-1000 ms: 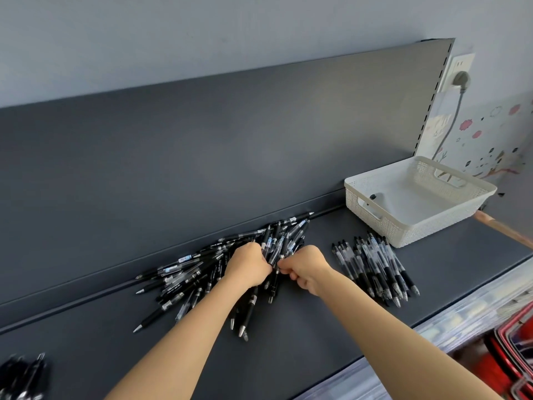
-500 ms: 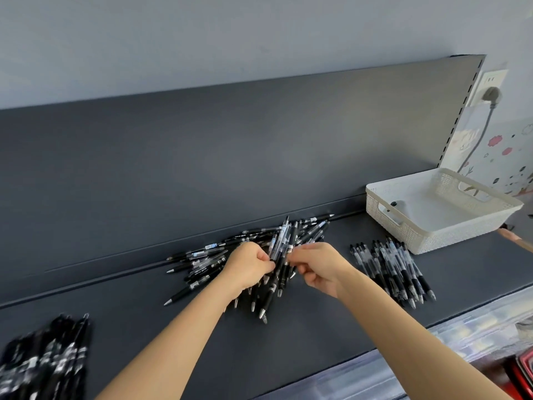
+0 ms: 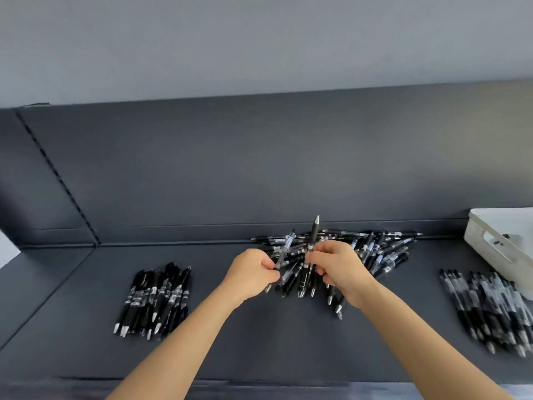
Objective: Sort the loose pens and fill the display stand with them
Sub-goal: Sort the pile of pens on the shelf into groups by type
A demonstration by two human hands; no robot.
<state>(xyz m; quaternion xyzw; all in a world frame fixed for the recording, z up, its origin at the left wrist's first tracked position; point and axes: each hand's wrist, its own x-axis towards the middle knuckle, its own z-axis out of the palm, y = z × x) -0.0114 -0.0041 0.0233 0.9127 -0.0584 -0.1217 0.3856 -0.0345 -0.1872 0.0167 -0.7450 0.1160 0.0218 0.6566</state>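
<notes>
We are sorting: our left hand (image 3: 253, 272) pinches a clear-barrelled pen (image 3: 285, 246), our right hand (image 3: 337, 267) grips a black pen (image 3: 313, 235). Next, each must reach its match, the left pile (image 3: 155, 298) or the right pile (image 3: 487, 310).

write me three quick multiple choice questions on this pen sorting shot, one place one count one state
1. Where does the white basket stand on the shelf? A far left B middle C far right
2. How many separate pen groups lie on the shelf? A one B two C three
3. How is the black pen in the right hand? A flat on the shelf B held tip up C in the basket
1 C: it sits at the right edge.
2 C: a left pile, a middle heap, a right pile.
3 B: its silver tip points up above the fingers.
</notes>
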